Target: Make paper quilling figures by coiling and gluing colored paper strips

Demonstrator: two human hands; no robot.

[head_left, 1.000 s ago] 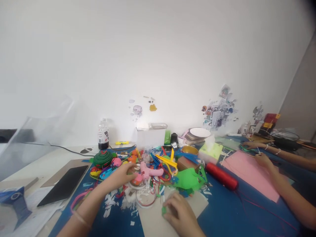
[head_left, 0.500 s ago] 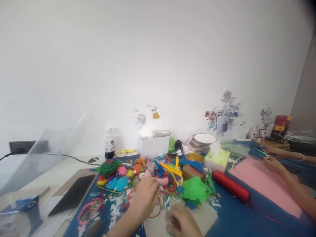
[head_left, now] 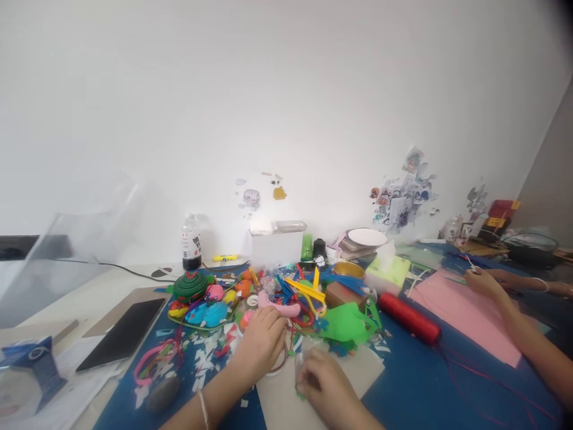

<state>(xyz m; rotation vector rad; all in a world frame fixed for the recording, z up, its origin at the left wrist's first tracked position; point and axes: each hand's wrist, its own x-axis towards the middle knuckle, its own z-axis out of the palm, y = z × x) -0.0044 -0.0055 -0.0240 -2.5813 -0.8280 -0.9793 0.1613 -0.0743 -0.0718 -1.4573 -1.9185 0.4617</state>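
1. Pinched narrow, the thumb and fingertips of the right hand (head_left: 329,382) hold a small green piece (head_left: 299,392), most of it hidden by the fingers.
2. The left hand (head_left: 259,343) is bent downward with its back to the view, its knuckles just below the pink tool (head_left: 289,309); whether its fingers grip anything cannot be told.
3. The pink tool lies among craft scraps near the middle of the table, its near side partly covered by the left hand.
4. Under the right hand is a grey board (head_left: 278,401), laid on a blue mat (head_left: 403,388).
5. Right of the pink tool are yellow strips (head_left: 307,290) and a bright green sheet (head_left: 347,322); farther right lies a red spool (head_left: 409,318), near a tissue box (head_left: 387,276).
6. To the left sit a coiled green piece (head_left: 190,288) and, nearer the person, a grey stone (head_left: 163,394).
7. At far right, a co-worker's forearm (head_left: 530,337) reaches across a pink sheet (head_left: 465,316).
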